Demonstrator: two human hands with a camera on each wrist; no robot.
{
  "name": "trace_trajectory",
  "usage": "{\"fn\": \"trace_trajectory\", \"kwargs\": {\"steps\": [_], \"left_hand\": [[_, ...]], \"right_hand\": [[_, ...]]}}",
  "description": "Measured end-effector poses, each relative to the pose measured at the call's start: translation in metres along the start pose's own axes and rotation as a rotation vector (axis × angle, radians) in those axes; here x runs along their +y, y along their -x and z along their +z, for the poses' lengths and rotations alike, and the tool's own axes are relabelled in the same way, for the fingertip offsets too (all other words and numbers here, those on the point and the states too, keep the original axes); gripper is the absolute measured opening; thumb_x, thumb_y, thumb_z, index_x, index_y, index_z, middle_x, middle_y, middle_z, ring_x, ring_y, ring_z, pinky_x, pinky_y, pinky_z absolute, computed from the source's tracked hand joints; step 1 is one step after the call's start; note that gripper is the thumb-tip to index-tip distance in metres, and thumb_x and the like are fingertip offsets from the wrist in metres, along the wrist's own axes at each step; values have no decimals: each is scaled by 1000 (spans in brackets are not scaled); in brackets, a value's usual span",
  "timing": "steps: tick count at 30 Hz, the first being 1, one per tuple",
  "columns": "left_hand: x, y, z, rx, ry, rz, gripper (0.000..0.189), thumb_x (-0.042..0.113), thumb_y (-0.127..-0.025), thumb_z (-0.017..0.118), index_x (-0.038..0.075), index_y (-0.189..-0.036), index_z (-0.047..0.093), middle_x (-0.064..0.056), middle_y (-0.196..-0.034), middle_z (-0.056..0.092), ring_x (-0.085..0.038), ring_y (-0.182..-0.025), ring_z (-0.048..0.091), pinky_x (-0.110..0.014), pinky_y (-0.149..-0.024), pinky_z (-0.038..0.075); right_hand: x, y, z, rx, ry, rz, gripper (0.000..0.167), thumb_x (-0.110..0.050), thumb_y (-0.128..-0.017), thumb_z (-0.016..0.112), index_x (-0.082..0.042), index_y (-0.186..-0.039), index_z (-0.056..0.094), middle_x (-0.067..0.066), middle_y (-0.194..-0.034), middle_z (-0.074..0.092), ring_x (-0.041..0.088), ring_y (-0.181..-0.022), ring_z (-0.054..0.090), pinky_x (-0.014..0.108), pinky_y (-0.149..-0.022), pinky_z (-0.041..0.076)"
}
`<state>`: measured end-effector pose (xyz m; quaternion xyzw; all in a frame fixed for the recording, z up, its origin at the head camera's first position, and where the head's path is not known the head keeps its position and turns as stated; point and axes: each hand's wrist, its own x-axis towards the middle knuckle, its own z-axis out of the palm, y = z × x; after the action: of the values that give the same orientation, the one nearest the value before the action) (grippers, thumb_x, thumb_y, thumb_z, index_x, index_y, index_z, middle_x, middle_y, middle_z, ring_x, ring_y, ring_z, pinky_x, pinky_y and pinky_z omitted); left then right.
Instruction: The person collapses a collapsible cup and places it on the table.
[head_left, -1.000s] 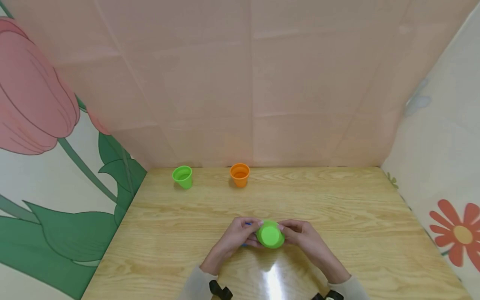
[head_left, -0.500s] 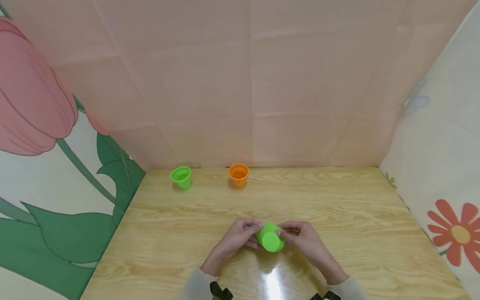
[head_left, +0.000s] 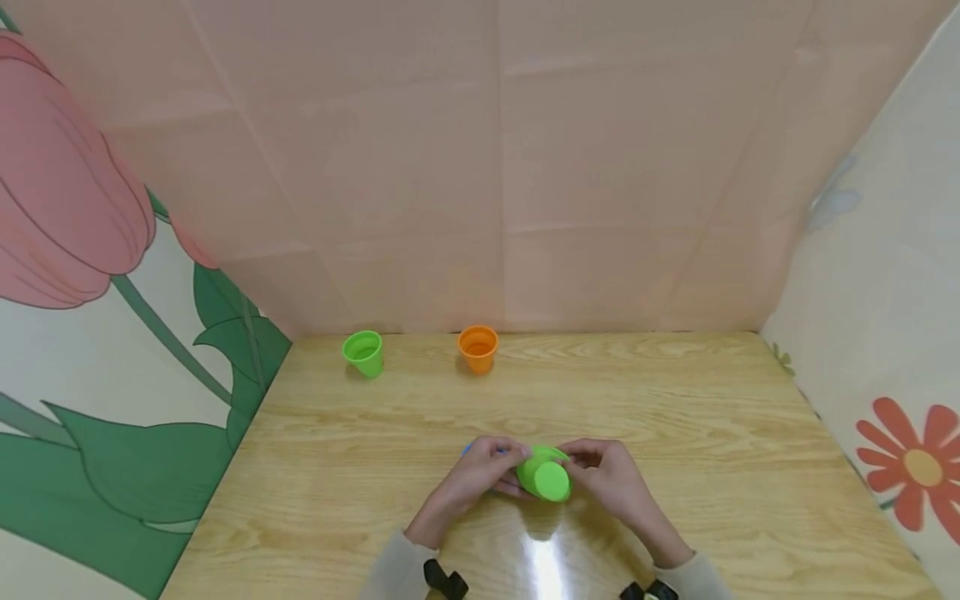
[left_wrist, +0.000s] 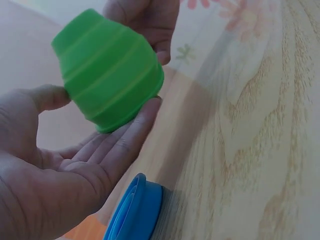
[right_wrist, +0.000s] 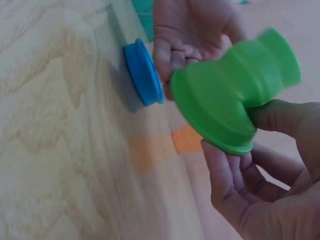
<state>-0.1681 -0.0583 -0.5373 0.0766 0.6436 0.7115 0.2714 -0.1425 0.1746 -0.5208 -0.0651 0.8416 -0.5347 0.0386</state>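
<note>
A green ribbed collapsible cup (head_left: pixel 551 482) is held above the table between both hands, its base tilted toward the person. My left hand (head_left: pixel 480 468) holds it from the left; in the left wrist view the thumb touches the ribbed wall and straighter fingers (left_wrist: pixel 132 132) support the rim. With my right hand (head_left: pixel 607 475) I pinch the other side. The right wrist view shows that thumb pressing a dent into the wall of the cup (right_wrist: pixel 225 92), with fingertips under its rim. Beside the left hand, a flattened blue collapsible cup (right_wrist: pixel 144 72) rests on the table, mostly hidden in the head view.
Toward the table's back edge stand a second green cup (head_left: pixel 363 357), at the left, and an orange cup (head_left: pixel 478 354), both upright. A pink backdrop (head_left: pixel 495 167) rises behind the wooden table (head_left: pixel 712 433). Flower-printed sheets flank both sides.
The held green cup has tilted, its base swinging down and to the right, so more of its side wall shows. Both hands stay nearly in place. The standing cups have not moved.
</note>
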Motion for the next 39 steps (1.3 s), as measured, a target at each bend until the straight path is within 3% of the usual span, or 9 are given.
{"fn": "trace_trajectory", "kwargs": {"steps": [4,12,16,20,28,34,39], "left_hand": [[1,0,2,8,2,10,27,13,-103,60,-10,-116,68,-20,-110,75,-33,-86,80,-48,-81,68],[1,1,0,-3,43,11,36,21,-108,57,-8,-128,67,-17,-105,77,-21,-81,78,-42,-81,69],[0,1,-2,-21,42,11,36,21,-108,57,-7,-126,68,-10,-100,77,-18,-80,77,-40,-82,69],[-2,1,0,-20,35,14,34,19,-107,58,-10,-123,67,-11,-100,76,-19,-78,77,-43,-82,69],[-8,1,11,44,-98,42,28,2,-102,58,-7,-128,64,-23,-108,78,-31,-83,79,-43,-73,69],[-8,-2,12,79,-97,81,28,2,-103,56,-8,-128,64,-26,-105,78,-36,-79,79,-44,-70,69],[-4,-1,8,107,-88,107,29,0,-101,55,-10,-127,64,-19,-96,78,-26,-73,78,-47,-71,69]], "right_hand": [[1,0,0,-3,-29,-25,18,-3,-91,77,-1,-109,80,13,-98,81,3,-83,70,17,-71,58],[5,-2,-2,27,-52,-31,18,-2,-93,76,2,-110,79,16,-101,80,2,-82,69,19,-72,61],[7,-2,-3,22,-44,-17,18,-2,-93,75,2,-110,79,14,-100,80,2,-81,69,20,-70,62],[9,-1,-3,0,-60,-2,18,-2,-94,74,2,-111,78,15,-99,80,3,-80,69,21,-69,63],[8,4,0,-8,-53,33,18,-6,-97,72,2,-111,78,18,-111,80,16,-99,76,16,-84,61],[13,4,-4,-141,-241,130,36,-22,-103,67,5,-127,71,22,-127,74,13,-102,74,27,-84,65],[16,5,-13,-288,-359,100,49,-21,-101,69,6,-141,61,24,-139,67,13,-112,74,29,-97,63]]}}
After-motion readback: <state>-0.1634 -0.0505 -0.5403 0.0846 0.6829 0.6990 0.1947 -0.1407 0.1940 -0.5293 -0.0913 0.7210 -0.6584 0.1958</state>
